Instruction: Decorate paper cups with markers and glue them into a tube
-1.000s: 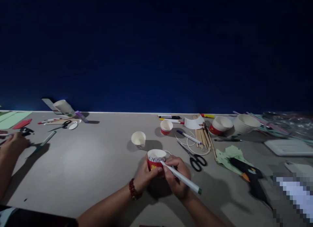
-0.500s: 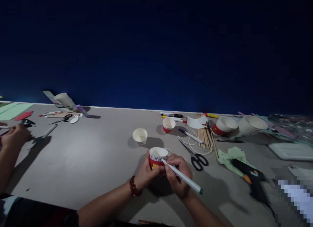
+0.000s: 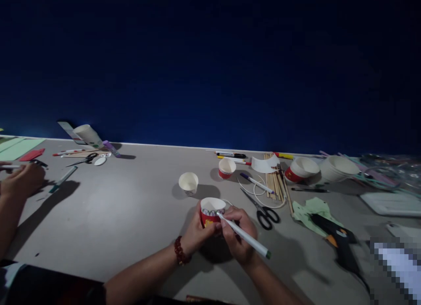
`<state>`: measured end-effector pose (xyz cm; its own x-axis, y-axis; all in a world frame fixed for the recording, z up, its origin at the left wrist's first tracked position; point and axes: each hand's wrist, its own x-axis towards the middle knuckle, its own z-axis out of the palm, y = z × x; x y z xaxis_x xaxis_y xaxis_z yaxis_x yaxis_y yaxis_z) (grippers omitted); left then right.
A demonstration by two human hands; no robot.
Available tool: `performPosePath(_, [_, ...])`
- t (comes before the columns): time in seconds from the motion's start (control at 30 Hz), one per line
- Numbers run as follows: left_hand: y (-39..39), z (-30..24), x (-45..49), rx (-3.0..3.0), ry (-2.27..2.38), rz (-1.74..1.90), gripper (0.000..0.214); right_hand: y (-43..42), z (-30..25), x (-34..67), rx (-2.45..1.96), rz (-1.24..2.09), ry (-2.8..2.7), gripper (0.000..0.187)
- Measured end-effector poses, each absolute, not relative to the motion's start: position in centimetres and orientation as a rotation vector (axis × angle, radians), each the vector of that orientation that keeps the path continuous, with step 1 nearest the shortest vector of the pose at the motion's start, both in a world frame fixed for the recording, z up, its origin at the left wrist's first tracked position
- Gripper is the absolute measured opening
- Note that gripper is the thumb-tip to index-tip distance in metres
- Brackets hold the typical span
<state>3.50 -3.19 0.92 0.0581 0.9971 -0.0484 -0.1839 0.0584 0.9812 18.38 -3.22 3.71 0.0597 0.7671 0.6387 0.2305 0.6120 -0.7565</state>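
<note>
My left hand (image 3: 194, 235) is wrapped round a red and white paper cup (image 3: 208, 218), a beaded bracelet on its wrist. A row of looped dark lines runs along the cup's white band below the rim. Pinched in my right hand (image 3: 241, 235) is a white marker (image 3: 251, 241) with a green end, its tip at the drawn lines. Behind the cup stand a plain white paper cup (image 3: 188, 184) and a smaller-looking red and white cup (image 3: 226, 169). Black-handled scissors (image 3: 268, 217) lie to the right of my right hand.
Wooden sticks (image 3: 274, 182), a purple-capped marker (image 3: 258, 183) and stacked cups (image 3: 305, 168) lie at the right. A black glue gun (image 3: 342, 243) rests partly on green paper (image 3: 312, 208). At far left is another person's hand (image 3: 23, 180), near a marker (image 3: 62, 181).
The marker tip has shifted very slightly left along the cup's band. At far left, the other person's hand has moved a little to the right.
</note>
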Motion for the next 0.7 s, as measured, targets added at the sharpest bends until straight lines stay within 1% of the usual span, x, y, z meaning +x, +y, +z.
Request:
performPosePath(0.4, [-3.09, 1.29, 3.51, 1.016, 1.03, 1.229, 0.062, -3.13, 3.23, 18.49, -0.909, 0.537, -1.476, 0.008])
performPosePath(0.7, [-3.14, 1.34, 3.52, 1.02, 1.043, 1.217, 0.062, -3.02, 3.58, 18.22, -0.865, 0.542, -1.464, 0.01])
